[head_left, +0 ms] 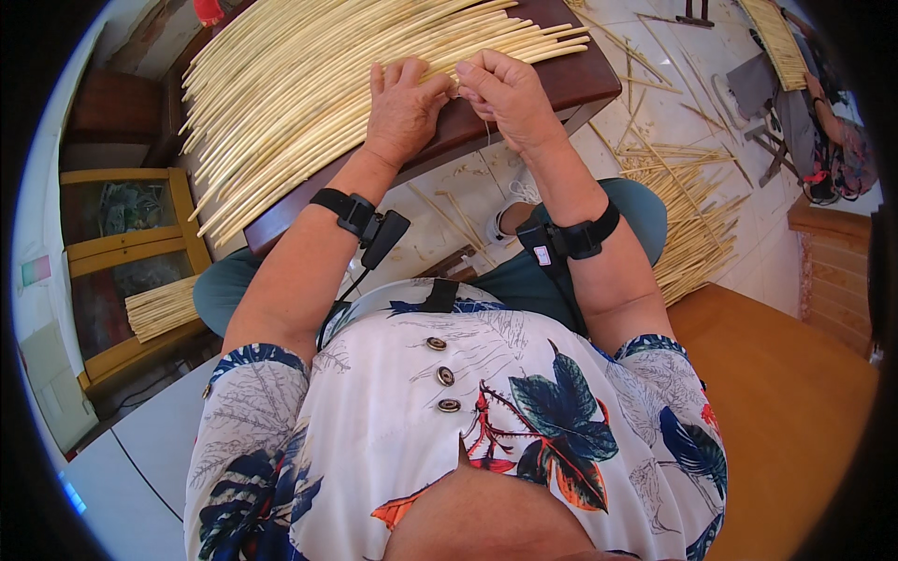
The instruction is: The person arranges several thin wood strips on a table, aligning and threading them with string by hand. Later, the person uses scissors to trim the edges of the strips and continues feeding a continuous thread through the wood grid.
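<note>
A row of pale peeled sticks [309, 89], laid side by side like a mat, covers most of a dark red-brown table [561, 86]. My left hand [404, 110] rests at the mat's near edge, its fingers bent over the sticks and its thumb and forefinger closed toward my other hand. Whatever lies between those fingertips is too small to make out. Just to the right, my right hand [508, 101] pinches a thin thread [488, 133], whose loose end hangs below the fingers. The two hands nearly touch at the fingertips.
A heap of loose sticks [687, 210] lies on the tiled floor to the right. Another stick bundle [164, 309] is by a yellow-framed cabinet [126, 245] at left. At far right, another person [828, 122] handles a stick mat [776, 42]. A brown wooden surface [776, 393] is beside me.
</note>
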Tool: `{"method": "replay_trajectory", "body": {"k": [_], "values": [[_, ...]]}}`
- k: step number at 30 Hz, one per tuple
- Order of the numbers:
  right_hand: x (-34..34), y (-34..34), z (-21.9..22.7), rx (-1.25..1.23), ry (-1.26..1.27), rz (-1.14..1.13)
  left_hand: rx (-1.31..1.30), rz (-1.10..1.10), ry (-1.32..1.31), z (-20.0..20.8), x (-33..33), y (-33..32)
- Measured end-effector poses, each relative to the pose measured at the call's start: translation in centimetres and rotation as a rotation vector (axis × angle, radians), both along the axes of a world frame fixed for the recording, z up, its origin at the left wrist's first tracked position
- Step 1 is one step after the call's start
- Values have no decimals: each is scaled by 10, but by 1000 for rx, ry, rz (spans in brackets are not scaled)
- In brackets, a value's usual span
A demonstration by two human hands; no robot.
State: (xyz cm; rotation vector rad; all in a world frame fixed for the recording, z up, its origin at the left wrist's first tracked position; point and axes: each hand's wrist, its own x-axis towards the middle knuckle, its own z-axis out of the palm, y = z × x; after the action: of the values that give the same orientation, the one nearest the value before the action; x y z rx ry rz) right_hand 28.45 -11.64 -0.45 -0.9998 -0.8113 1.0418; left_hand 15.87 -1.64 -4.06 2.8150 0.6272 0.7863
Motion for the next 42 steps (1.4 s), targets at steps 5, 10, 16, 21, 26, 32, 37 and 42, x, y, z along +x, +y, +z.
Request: {"method": "replay_trajectory", "body": {"k": [5, 10, 16, 21, 26, 32, 37, 42], "values": [[1, -5, 9, -7, -115, 87, -108, -19, -61, -2, -2, 5], [0, -7, 3, 260, -738, -39, -201, -102, -156, -5, -5, 14], [-32, -24, 7, 54, -1159, 25, -187, -118, -131, 1, -5, 11], [-34, -21, -7, -13, -1158, 198, -246, -123, -125, -2, -7, 14], [-5, -21, 6, -72, -952, 340, -225, -120, -108, -2, -8, 17], [18, -4, -13, 4, -1252, -268, -161, -166, -124, 3, -7, 14], [6, 19, -33, 6, -1275, -426, -193, -159, -145, 1, -8, 16], [-2, 27, -39, -15, -1420, -413, -218, -127, -217, 0, -7, 15]]}}
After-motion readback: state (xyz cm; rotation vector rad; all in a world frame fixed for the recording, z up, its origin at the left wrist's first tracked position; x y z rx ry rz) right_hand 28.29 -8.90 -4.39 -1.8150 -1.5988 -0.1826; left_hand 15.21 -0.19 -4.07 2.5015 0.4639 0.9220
